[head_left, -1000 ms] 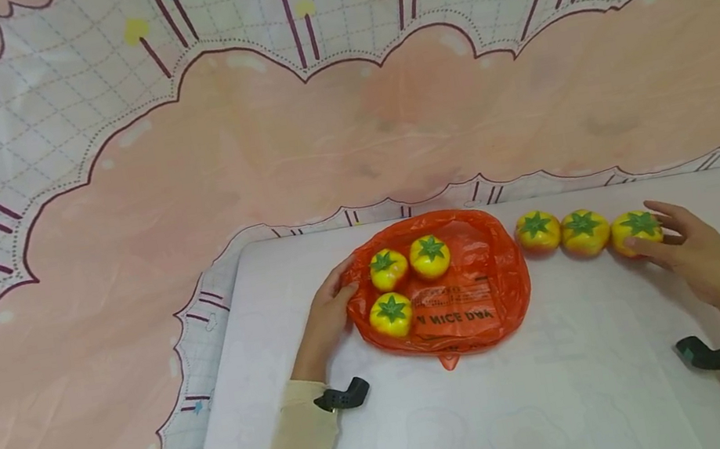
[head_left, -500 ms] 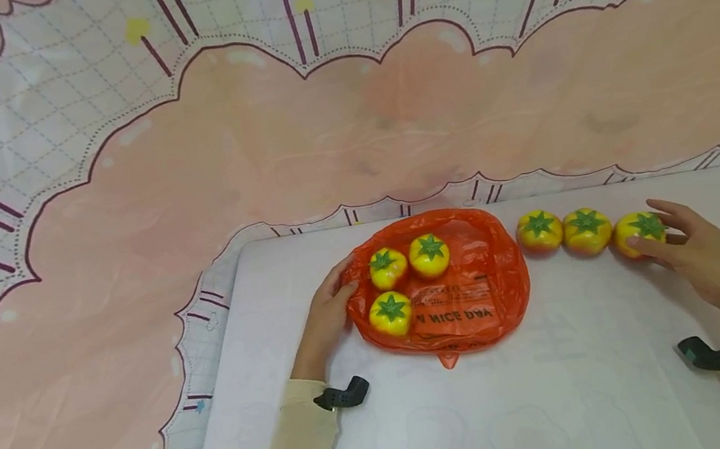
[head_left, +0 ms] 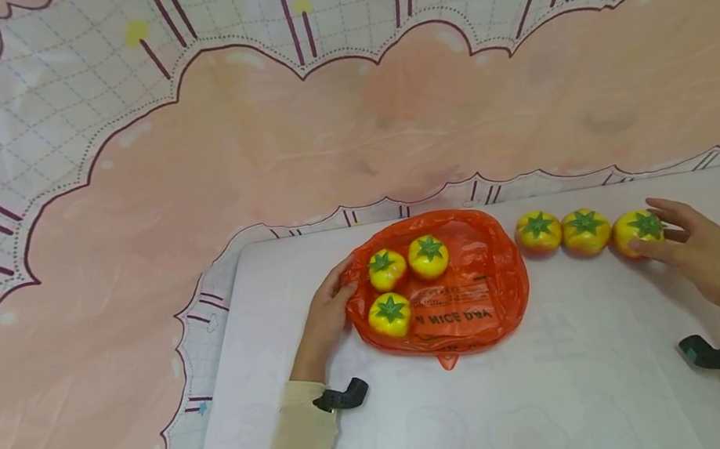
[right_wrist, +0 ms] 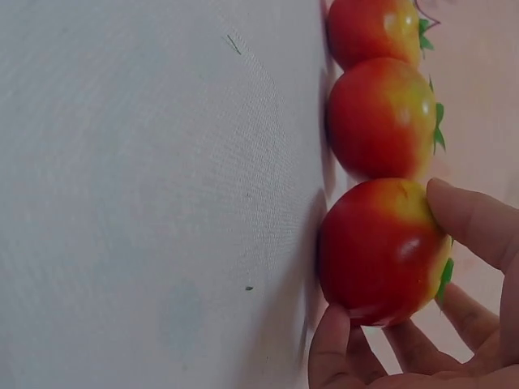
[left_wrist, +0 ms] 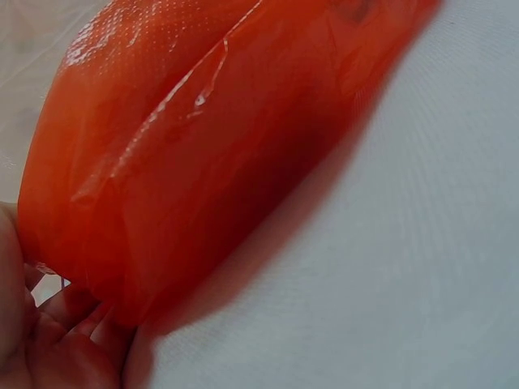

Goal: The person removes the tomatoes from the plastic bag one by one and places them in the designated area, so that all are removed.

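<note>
In the head view, my left hand (head_left: 327, 309) grips the left rim of a red plastic bag (head_left: 465, 342) that lies spread open on the table. Its fingers also show at the bag's edge in the left wrist view. Three yellow tomatoes with green star-shaped tops sit inside: one at the back left (head_left: 387, 269), one beside it (head_left: 428, 257) and one in front (head_left: 389, 315). Right of the bag, my right hand (head_left: 700, 251) holds the end tomato (right_wrist: 381, 251) of a row of three, thumb on one side and fingers on the other. This tomato looks red below and yellow near its top.
The row's other tomatoes, the middle one (head_left: 586, 233) and the left one (head_left: 538, 233), stand between my right hand and the bag. A white table (head_left: 507, 422) bears everything. Behind its far edge hangs a patterned cloth (head_left: 422, 127).
</note>
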The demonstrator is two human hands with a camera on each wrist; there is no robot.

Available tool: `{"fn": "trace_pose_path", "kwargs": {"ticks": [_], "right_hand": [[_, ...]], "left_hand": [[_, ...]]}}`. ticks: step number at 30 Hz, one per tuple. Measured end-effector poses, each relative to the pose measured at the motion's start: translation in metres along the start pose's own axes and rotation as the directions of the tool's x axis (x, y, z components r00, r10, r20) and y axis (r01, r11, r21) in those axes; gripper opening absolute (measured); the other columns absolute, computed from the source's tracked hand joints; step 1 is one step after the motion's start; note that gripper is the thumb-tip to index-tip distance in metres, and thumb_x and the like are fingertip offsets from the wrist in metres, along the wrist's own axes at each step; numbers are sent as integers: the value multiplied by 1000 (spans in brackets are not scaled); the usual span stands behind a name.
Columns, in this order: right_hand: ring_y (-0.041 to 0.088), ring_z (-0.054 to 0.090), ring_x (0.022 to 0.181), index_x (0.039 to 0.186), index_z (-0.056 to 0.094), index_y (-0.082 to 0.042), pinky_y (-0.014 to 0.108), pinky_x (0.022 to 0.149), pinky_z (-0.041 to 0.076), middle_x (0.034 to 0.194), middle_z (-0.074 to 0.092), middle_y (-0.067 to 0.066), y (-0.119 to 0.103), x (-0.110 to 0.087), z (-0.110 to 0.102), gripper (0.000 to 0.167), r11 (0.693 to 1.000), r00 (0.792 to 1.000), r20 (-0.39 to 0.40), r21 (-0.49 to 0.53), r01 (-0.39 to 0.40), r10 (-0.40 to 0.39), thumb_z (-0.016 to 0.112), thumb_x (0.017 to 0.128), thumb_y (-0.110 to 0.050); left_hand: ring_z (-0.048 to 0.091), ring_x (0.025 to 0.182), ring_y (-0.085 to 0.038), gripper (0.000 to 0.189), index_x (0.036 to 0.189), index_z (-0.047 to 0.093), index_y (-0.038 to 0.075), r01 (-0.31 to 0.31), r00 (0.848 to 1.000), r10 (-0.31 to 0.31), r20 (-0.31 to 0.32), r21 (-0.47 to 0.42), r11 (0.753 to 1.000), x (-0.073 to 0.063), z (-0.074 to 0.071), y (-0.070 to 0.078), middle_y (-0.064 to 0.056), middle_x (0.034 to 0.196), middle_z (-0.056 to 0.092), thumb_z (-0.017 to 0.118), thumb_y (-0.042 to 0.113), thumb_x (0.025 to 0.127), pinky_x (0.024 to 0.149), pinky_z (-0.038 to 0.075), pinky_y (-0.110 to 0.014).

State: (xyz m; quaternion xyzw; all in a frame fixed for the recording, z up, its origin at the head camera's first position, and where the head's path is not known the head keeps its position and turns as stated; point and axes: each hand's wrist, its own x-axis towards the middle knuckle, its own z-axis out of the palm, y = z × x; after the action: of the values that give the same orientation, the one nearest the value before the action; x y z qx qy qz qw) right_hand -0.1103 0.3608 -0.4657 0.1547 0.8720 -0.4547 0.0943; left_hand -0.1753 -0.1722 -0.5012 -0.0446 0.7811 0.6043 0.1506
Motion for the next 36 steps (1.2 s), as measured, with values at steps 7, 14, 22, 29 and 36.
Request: {"fn": "trace_pose_path", "kwargs": {"ticks": [7,14,22,29,36], "right_hand": [[60,19,147,166,9,-28,78,106,31,170,7,23,-2,2,-1,90,1000,1000,-10,-13,21,-21,65,97,-48],[58,17,148,166,8,-31,77,106,31,171,5,20,-2,1,-2,91,1000,1000,-5,-3,13,-13,65,97,-49],[57,21,148,166,12,-27,78,103,35,170,10,20,-9,-4,-4,85,999,998,-48,-33,38,-39,62,99,-46],[53,24,148,165,15,-30,76,103,37,169,15,22,-20,-9,-5,82,997,996,-76,-69,40,-46,61,99,-47],[52,27,148,164,17,-34,76,102,39,170,17,19,-36,-15,-4,80,994,993,-102,-92,51,-61,62,99,-45]], "left_hand": [[46,141,-19,45,141,52,53,-6,1000,6,4,1,1000,2,1,0,13,158,43,52,25,105,106,53,-39],[43,145,-18,44,141,53,52,6,1000,-6,-3,0,1000,-2,1,2,13,158,43,53,27,105,113,47,-42],[40,147,-19,45,142,52,51,-1,1000,1,4,-9,1000,-1,1,1,13,159,42,53,25,105,115,45,-44],[41,147,-19,44,141,53,51,1,1000,-1,-1,-10,1000,-1,0,1,12,159,43,52,26,105,116,44,-44],[42,145,-19,44,142,52,50,5,1000,-5,1,-9,1000,-1,0,1,12,159,43,52,26,105,114,46,-42]]}}
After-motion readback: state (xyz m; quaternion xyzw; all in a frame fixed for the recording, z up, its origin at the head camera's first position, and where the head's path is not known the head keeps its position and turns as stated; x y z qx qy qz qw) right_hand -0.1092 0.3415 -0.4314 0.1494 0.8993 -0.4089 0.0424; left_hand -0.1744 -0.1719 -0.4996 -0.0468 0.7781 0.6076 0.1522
